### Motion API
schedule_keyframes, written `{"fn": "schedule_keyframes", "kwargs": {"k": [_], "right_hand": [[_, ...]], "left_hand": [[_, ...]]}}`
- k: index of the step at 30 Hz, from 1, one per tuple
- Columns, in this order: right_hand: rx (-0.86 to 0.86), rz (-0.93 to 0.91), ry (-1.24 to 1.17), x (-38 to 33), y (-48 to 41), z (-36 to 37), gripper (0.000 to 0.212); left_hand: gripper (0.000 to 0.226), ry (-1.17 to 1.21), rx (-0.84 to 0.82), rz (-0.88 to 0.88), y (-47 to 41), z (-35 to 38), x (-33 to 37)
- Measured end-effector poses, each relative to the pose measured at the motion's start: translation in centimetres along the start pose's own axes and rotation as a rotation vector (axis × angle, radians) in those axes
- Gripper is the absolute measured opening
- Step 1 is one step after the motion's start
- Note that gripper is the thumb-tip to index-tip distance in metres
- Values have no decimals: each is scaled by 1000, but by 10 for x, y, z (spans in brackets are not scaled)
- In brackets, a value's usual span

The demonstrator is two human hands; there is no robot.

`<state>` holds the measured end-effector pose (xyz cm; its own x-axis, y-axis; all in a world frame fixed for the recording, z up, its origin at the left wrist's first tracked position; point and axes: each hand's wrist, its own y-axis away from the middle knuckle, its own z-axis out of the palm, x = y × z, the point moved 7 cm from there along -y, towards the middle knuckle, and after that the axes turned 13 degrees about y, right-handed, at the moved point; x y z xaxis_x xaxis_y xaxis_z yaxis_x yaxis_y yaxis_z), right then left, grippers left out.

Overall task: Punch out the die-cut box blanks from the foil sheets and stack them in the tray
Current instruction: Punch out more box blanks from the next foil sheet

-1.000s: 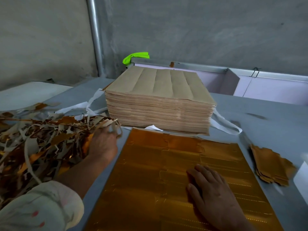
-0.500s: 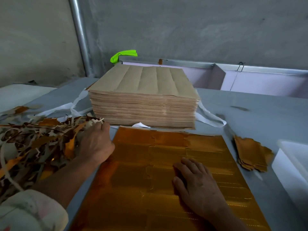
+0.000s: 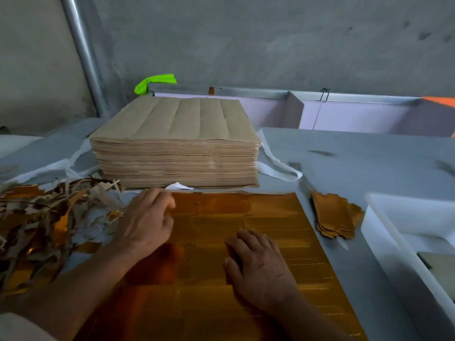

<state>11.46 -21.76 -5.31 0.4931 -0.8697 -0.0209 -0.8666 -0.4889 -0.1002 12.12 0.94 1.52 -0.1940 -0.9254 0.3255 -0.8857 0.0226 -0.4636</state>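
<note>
Tray right of my hands: one tan blank inside. Right hand flat, fingers together, on foil sheet; left hand has come off the scraps, curled at the sheet's corner, grip unclear.

legible text, labels, brands, numbers, signs: none.
foil sheet: die-cut and perforation lines only, no lettering.
stack of brown sheets: plain top, creases only.
tray: plain white wall, unmarked.
</note>
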Motion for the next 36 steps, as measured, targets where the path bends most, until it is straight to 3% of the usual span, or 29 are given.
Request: {"fn": "schedule_keyframes", "kwargs": {"k": [2, 4, 7, 12, 21, 26, 30, 36], "right_hand": [[6, -1, 4, -1, 0, -1, 57], [7, -3, 8, -2, 0, -3, 55], [-3, -8, 5, -2, 0, -4, 54], [-31, -6, -5, -2, 0, -4, 55], [-152, 6, -117, 6, -8, -14, 49], [13, 192, -93, 40, -39, -37, 55], [-42, 361, -51, 64, -61, -23, 69], [-28, 415, 42, 59, -73, -9, 73]], "left_hand": [[32, 103, -69, -41, -2, 23, 11], [62, 172, -172, -186, -8, 50, 12], [104, 88, -326, -347, -20, 82, 7], [141, -63, -407, -406, -27, 104, -10], [144, -74, -419, -433, -22, 116, -20], [146, -59, -416, -424, -22, 116, -20], [147, -33, -409, -433, -21, 115, -18], [146, -21, -400, -432, -22, 112, -18]]}}
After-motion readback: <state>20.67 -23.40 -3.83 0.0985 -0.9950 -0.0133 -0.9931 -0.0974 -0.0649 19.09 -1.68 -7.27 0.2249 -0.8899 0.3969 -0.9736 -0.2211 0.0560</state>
